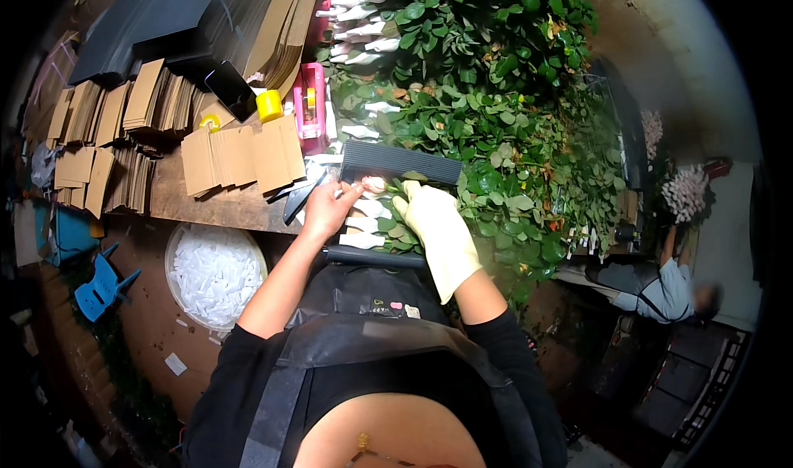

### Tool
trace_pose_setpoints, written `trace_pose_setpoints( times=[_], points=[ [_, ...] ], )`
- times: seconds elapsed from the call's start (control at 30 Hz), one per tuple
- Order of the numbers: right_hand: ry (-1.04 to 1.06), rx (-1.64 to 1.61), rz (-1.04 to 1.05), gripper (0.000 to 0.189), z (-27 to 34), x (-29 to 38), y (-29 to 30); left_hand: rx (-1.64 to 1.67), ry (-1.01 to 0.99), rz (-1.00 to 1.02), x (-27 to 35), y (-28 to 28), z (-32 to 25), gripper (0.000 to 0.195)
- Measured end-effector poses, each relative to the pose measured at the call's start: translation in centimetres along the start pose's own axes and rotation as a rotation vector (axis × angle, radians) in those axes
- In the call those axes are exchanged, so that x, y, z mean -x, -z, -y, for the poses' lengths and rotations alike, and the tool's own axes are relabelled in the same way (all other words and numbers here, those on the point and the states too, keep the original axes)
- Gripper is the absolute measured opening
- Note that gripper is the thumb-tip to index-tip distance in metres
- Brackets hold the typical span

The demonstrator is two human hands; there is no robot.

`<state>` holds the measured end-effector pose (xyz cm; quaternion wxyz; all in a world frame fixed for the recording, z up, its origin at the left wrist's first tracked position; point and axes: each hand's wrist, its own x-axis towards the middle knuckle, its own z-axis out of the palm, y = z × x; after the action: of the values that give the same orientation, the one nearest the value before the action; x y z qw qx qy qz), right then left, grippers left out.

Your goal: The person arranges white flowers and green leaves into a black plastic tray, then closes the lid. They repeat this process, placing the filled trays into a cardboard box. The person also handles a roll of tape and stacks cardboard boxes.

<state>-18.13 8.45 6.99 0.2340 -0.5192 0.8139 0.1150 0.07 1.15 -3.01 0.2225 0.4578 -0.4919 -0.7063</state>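
A pale pink rose bud point(374, 185) lies between my hands. The fingers of my bare left hand point(334, 204) pinch at the tip of the bud. My right hand point(430, 217), in a pale yellow rubber glove, is closed around its leafy stem just below the bloom. Under and in front of the hands, several roses in white sleeves point(362, 240) lie in a row, heads to the left. They lie between a black ribbed bar point(403, 160) behind and a dark padded edge point(375, 256) nearest me.
Leafy rose stems point(495, 127) are heaped at the back and right. Cardboard pieces point(241, 155), a pink tape dispenser point(311, 102), a yellow tape roll point(269, 105) and a phone point(230, 90) lie left. A tub of white sleeves point(217, 276) stands below. Another person point(657, 288) holds a bouquet at far right.
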Motion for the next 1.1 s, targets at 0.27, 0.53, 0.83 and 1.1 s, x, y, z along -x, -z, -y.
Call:
trace_pose_setpoints(
  times=[0.27, 0.53, 0.83, 1.1],
  points=[
    [-0.062, -0.010, -0.013, 0.048, 0.0, -0.7, -1.1, -0.014, -0.255, -0.166, 1.4, -0.9, 0.4, 0.025],
    [0.042, -0.049, -0.009, 0.048, -0.8, -0.3, -0.1, 0.139, -0.354, -0.320, 2.7, 5.8, -1.2, 0.018],
    [0.155, -0.104, 0.009, 0.065, -0.9, 1.4, -0.2, -0.571, -0.078, 0.176, 2.5, 1.0, -5.1, 0.030],
    [0.001, -0.073, -0.029, 0.064, -0.3, 0.9, -1.8, -0.104, -0.177, -0.007, 1.3, 1.0, 1.7, 0.031]
  ],
)
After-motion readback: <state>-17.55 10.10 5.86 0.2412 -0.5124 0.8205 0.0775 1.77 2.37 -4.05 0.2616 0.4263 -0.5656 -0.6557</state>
